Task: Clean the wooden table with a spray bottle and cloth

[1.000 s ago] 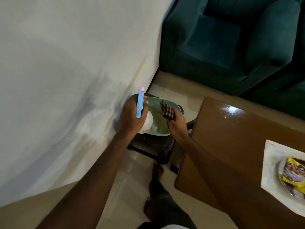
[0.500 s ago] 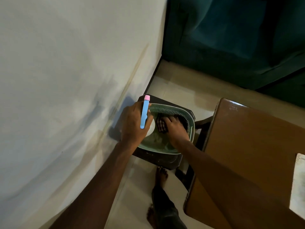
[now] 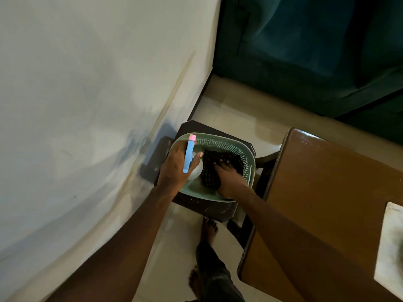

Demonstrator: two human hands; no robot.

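A spray bottle [image 3: 189, 155] with a blue head, pink nozzle and white body stands inside a green perforated basket [image 3: 246, 159]; my left hand [image 3: 174, 168] grips it around the neck. A dark checked cloth [image 3: 212, 168] lies in the basket beside the bottle. My right hand [image 3: 229, 179] rests flat on the cloth with its fingers stretched out. The wooden table [image 3: 327, 192] stands to the right of the basket, its glossy brown top partly in view.
The basket sits on a dark low stool [image 3: 209, 207] in the corner by a white wall [image 3: 87, 105]. A teal sofa [image 3: 305, 51] is behind. A white mat [image 3: 390, 247] lies on the table's right. My bare feet [image 3: 208, 229] stand on the tiled floor.
My right hand has lowered the cloth from above the basket into it and now lies flat on it. My left hand has brought the bottle down into the basket. The view has tilted left.
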